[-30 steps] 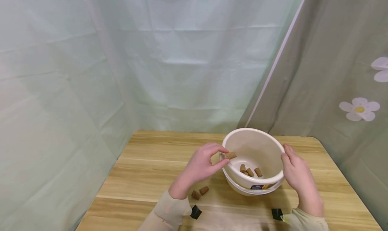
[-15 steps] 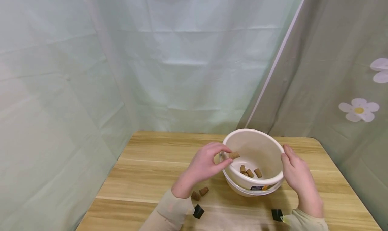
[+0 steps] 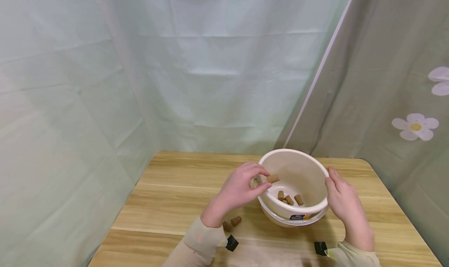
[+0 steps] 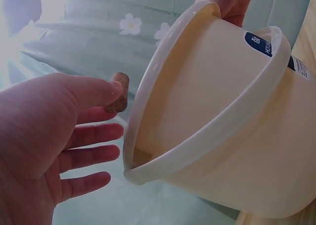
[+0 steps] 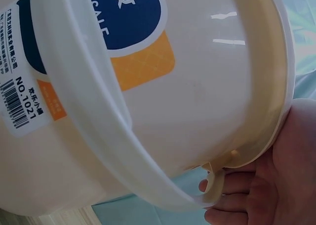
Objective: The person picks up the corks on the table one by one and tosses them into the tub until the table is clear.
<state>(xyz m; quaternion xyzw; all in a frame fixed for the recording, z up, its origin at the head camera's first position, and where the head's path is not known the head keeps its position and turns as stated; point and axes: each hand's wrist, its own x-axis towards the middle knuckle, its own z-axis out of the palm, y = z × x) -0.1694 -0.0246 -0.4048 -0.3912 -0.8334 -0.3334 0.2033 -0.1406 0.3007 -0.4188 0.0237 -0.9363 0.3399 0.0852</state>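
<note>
A cork (image 3: 273, 178) is pinched between the thumb and index finger of my left hand (image 3: 242, 186), at the left rim of a cream plastic bucket (image 3: 312, 177). In the left wrist view the other fingers of that hand (image 4: 44, 126) are spread, and the cork (image 4: 118, 95) is just outside the rim. Several corks (image 3: 289, 200) lie on the bucket's bottom. My right hand (image 3: 345, 198) holds the bucket's right rim. Its fingers (image 5: 237, 183) reach behind the handle joint in the right wrist view. Two more corks (image 3: 236, 220) lie on the table, one partly covered by the left forearm.
A wood-grain table (image 3: 165, 204) carries everything. The bucket's white handle (image 5: 113, 131) hangs down across its labelled front. Pale curtains (image 3: 210, 83) stand behind and left, with a grey-green flowered curtain (image 3: 368, 103) on the right.
My left hand has moved slightly right with the pinched cork, further over the bucket's rim. The right hand and the bucket stay practically in place.
</note>
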